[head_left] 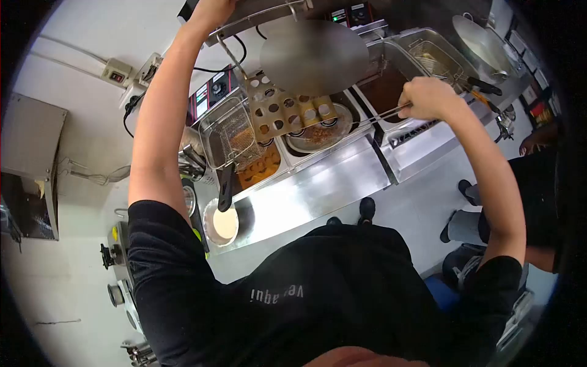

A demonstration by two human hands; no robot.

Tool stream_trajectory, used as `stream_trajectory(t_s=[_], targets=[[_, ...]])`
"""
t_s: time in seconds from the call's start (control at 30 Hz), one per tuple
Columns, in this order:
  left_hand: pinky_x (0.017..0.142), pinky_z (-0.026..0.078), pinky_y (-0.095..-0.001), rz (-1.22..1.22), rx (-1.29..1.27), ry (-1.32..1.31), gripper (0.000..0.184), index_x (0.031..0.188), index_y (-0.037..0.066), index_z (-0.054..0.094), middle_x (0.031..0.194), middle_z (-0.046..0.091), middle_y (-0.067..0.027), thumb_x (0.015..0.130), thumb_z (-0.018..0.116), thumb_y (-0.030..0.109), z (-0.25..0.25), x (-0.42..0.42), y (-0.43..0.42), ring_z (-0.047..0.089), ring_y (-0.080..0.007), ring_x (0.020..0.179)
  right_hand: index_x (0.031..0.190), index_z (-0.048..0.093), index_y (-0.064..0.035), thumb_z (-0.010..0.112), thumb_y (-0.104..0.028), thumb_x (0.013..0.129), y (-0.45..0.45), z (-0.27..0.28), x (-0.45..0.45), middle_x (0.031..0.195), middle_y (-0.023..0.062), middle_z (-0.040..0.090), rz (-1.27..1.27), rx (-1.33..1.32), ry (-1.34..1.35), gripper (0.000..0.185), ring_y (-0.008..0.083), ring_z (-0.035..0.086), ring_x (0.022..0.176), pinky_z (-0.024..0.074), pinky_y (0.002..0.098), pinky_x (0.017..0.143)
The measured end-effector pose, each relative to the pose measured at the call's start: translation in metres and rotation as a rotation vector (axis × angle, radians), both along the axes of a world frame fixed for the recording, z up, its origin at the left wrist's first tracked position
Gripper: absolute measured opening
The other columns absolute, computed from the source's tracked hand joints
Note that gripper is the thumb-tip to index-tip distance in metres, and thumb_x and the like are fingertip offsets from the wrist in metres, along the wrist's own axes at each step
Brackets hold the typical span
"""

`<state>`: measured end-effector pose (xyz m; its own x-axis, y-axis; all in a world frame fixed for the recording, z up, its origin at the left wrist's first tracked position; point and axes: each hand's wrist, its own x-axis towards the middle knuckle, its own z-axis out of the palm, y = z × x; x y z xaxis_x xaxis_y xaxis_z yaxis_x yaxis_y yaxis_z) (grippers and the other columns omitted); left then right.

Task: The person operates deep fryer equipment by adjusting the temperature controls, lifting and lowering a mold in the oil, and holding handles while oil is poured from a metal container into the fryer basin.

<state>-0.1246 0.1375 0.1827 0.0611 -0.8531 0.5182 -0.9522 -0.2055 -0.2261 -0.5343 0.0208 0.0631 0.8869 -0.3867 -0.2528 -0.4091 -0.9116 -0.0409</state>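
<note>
My left hand point(214, 11) is raised at the top edge of the view, its fingers largely cut off. Close to it runs the bar of a metal rack, whose perforated plate point(281, 111) with rows of round holes hangs tilted over the fryer. My right hand point(431, 98) is closed around the long thin wire handle of a skimmer point(321, 136). That skimmer's round mesh head lies over the middle fryer vat, below the plate, with brown crumbs in it. A grey blur hides the area above the plate.
A wire fryer basket point(229, 137) with a black handle point(226, 188) rests over the left vat, where brown pieces float in oil. A bowl of pale batter point(225, 224) stands at the counter's left. Another basket point(428, 58) sits far right. Another person stands at right.
</note>
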Motion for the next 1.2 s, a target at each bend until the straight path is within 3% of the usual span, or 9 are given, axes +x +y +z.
stream_trajectory(t_s=[0.23,0.3,0.33,0.47,0.9,1.0,1.1,1.13,1.2], targets=[[0.076,0.049,-0.0492,0.043,0.023,0.042,0.022,0.093,-0.001,0.067,0.088,0.065,-0.0265,0.090,0.057,0.019,0.008,-0.003,0.001,0.062,-0.0444,0.085,0.093,0.077,-0.0113,0.073,-0.033,0.077,-0.004,0.008,0.059,0.096,0.0139,0.072,0.041,0.020,0.189,0.027,0.0309,0.068,0.093,0.0541,0.0417,0.083],[0.077,0.049,-0.0495,0.036,0.010,0.050,0.022,0.095,-0.002,0.067,0.090,0.065,-0.0276,0.090,0.057,0.018,0.008,0.000,-0.001,0.062,-0.0449,0.087,0.101,0.072,-0.0016,0.074,-0.030,0.076,-0.002,-0.005,0.070,0.111,0.0174,0.069,0.005,0.024,0.261,0.038,0.0325,0.066,0.105,0.0536,0.0437,0.087],[0.077,0.049,-0.0495,0.041,0.015,0.050,0.022,0.095,-0.002,0.067,0.090,0.065,-0.0276,0.090,0.057,0.018,0.007,0.004,-0.003,0.062,-0.0449,0.087,0.100,0.072,-0.0007,0.071,-0.024,0.077,-0.001,-0.016,0.070,0.109,0.0181,0.069,-0.007,0.015,0.202,0.033,0.0324,0.066,0.105,0.0537,0.0426,0.088],[0.079,0.049,-0.0491,0.039,0.000,0.040,0.022,0.096,-0.003,0.066,0.093,0.065,-0.0290,0.089,0.057,0.015,0.005,0.005,-0.003,0.062,-0.0455,0.091,0.100,0.072,-0.0024,0.068,-0.022,0.080,-0.004,-0.080,0.069,0.100,0.0185,0.070,-0.024,-0.014,-0.017,0.027,0.0339,0.067,0.099,0.0542,0.0420,0.086],[0.078,0.049,-0.0483,0.036,0.013,0.045,0.021,0.098,-0.002,0.066,0.092,0.065,-0.0276,0.091,0.055,0.014,-0.001,0.022,-0.011,0.063,-0.0443,0.090,0.094,0.071,-0.0075,0.068,-0.029,0.085,-0.031,-0.118,0.022,0.086,0.0175,0.068,0.016,-0.024,-0.225,0.024,0.0338,0.068,0.086,0.0549,0.0427,0.075],[0.077,0.049,-0.0496,0.001,-0.026,-0.002,0.021,0.094,-0.002,0.066,0.090,0.065,-0.0282,0.092,0.056,0.016,-0.004,0.032,-0.011,0.062,-0.0464,0.088,0.115,0.066,-0.0115,0.067,-0.029,0.085,-0.045,-0.120,0.023,0.087,0.0126,0.064,0.133,-0.222,-0.287,0.034,0.0294,0.067,0.073,0.0543,0.0397,0.067],[0.077,0.049,-0.0505,0.064,0.010,-0.010,0.023,0.093,-0.003,0.066,0.089,0.065,-0.0284,0.092,0.056,0.018,-0.001,0.039,-0.010,0.062,-0.0466,0.086,0.116,0.066,-0.0114,0.067,-0.028,0.086,-0.052,-0.107,0.034,0.088,0.0117,0.063,0.204,-0.357,-0.287,0.034,0.0285,0.067,0.073,0.0540,0.0375,0.065],[0.076,0.049,-0.0510,0.119,0.035,-0.009,0.025,0.093,-0.003,0.066,0.089,0.065,-0.0285,0.092,0.055,0.020,0.000,0.041,-0.011,0.063,-0.0464,0.086,0.109,0.068,-0.0075,0.064,-0.021,0.084,-0.051,-0.103,0.037,0.085,0.0109,0.063,0.217,-0.414,-0.328,0.029,0.0260,0.067,0.077,0.0544,0.0355,0.068],[0.076,0.050,-0.0511,0.151,0.038,-0.033,0.025,0.093,-0.003,0.066,0.090,0.065,-0.0284,0.092,0.055,0.020,0.001,0.043,-0.014,0.063,-0.0463,0.087,0.111,0.067,-0.0078,0.062,-0.018,0.083,-0.061,-0.104,0.048,0.086,0.0102,0.063,0.270,-0.512,-0.331,0.030,0.0250,0.067,0.079,0.0541,0.0348,0.068]])
